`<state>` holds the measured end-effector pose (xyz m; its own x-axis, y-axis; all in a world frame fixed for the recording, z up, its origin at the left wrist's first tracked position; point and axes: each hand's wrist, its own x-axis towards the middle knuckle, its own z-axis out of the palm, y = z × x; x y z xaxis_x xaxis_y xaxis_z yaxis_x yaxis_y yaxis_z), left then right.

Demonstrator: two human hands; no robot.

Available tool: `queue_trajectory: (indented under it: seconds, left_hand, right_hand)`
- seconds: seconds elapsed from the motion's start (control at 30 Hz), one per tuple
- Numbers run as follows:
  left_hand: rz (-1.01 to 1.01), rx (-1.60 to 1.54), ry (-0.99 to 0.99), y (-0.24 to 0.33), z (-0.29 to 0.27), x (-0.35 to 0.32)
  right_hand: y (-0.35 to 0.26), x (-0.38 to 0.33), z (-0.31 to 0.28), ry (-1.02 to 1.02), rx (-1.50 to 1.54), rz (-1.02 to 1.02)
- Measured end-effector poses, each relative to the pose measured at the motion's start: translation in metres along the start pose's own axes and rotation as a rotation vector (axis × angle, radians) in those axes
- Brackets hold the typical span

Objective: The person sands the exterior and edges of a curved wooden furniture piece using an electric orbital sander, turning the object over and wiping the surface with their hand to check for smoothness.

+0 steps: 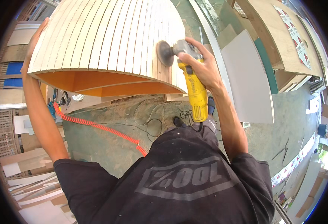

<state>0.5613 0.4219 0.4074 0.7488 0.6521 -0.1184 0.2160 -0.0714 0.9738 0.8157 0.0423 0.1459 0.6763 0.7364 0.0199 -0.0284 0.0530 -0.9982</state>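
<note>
— Hands?
— Right hand [199,61] grips the yellow grinder [188,74], disc against the slatted curved panel [108,37] near its right edge. Left hand [35,39] clasps the far left edge.
— Room?
— Open floor [108,138] below, crossed by an orange coiled hose [100,127].

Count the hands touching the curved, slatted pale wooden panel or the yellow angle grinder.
2: left hand grips the curved slatted wooden panel at its left edge; right hand holds the yellow angle grinder.
</note>
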Motion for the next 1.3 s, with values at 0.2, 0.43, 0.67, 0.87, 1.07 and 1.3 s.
queue_trajectory:
  seconds: [0.2, 0.43, 0.67, 0.87, 1.07, 1.3]
  left_hand:
    - [0.019, 0.074, 0.093, 0.000, 0.006, -0.006]
    - [0.000, 0.182, 0.194, 0.000, -0.009, -0.001]
    - [0.032, 0.144, 0.126, -0.001, -0.005, 0.002]
    - [-0.021, 0.010, 0.251, -0.005, -0.015, 0.013]
    - [0.048, -0.057, 0.523, 0.011, 0.044, -0.004]
    - [0.100, -0.017, 0.645, 0.007, 0.059, -0.032]
  right_hand:
    - [0.119, -0.014, -0.030, 0.082, 0.241, 0.210]
    - [0.205, -0.033, -0.046, 0.140, 0.346, 0.363]
    - [0.235, -0.051, -0.056, 0.151, 0.360, 0.432]
    - [0.200, -0.067, -0.045, 0.142, 0.380, 0.384]
    - [0.130, -0.082, -0.030, 0.113, 0.226, 0.307]
    - [0.076, -0.084, -0.013, 0.083, 0.152, 0.192]
